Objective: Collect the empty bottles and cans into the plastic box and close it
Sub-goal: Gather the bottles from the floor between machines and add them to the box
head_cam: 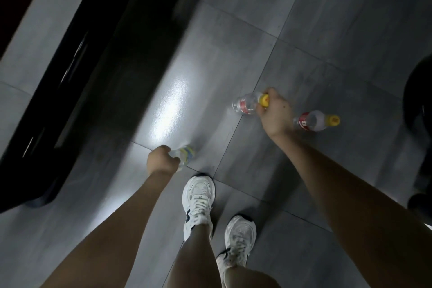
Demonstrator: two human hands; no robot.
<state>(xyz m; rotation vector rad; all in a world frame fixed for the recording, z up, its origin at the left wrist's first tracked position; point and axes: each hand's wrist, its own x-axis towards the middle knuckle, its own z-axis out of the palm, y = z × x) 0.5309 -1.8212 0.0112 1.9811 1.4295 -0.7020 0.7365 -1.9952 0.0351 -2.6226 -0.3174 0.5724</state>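
My right hand (274,113) is closed around the neck of a clear bottle with a red label and yellow cap (246,105), held above the floor. A second clear bottle of the same kind (315,120) lies on the grey tiles just right of that hand. My left hand (161,160) is closed on a small clear bottle with a blue and yellow label (185,154), blurred by motion. The plastic box is out of view.
A long black cabinet (98,58) runs diagonally along the left. A dark object (420,91) stands at the right edge. My two feet in white sneakers (198,201) stand on the grey tiled floor (327,30).
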